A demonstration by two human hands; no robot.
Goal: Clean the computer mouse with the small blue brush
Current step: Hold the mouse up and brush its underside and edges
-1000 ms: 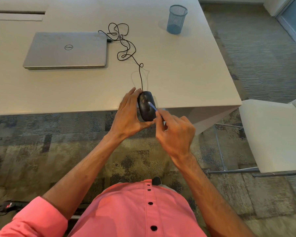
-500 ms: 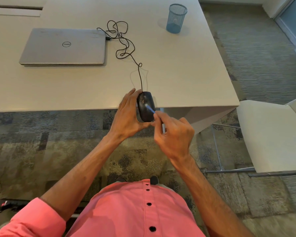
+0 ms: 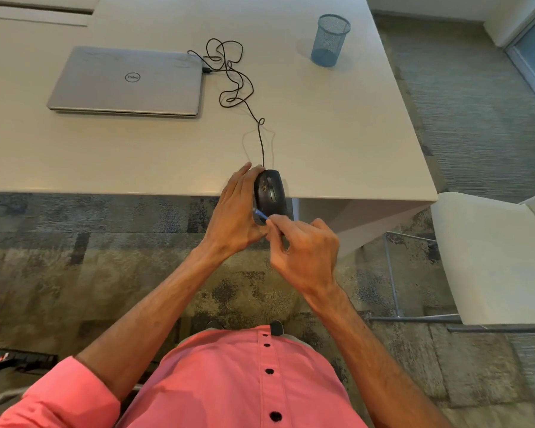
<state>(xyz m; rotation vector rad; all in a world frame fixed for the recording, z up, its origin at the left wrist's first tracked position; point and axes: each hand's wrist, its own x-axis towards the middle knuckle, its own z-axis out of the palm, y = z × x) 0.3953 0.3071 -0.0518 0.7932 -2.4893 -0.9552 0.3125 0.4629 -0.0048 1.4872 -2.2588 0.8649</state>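
On the left of the table [image 3: 74, 156] a closed laptop [image 3: 127, 83] lies flat, and the mouse's black cable [image 3: 235, 84] runs from its side in loose loops down toward the near edge. There the left hand [image 3: 233, 217] cups the computer mouse [image 3: 269, 191] from its left side, fingers laid along the flank and thumb tucked under the rear, holding it right at the table's edge, partly over the floor. Just beside it, the right hand [image 3: 303, 251] has its grip pinched on the small blue brush [image 3: 260, 214], thumb and forefinger pressed together on the handle, the other fingers curled in. The brush tip touches the near end of the mouse, by the left thumb. Both forearms reach forward from the body, the right wrist bent inward. Farther right, a blue mesh cup [image 3: 329, 41] stands well apart near the far corner, and a white chair [image 3: 491, 257] sits off the table's side. Cleaning looks under way: pale specks show on the mouse's top near the wheel, so that area and the sides seem left to brush
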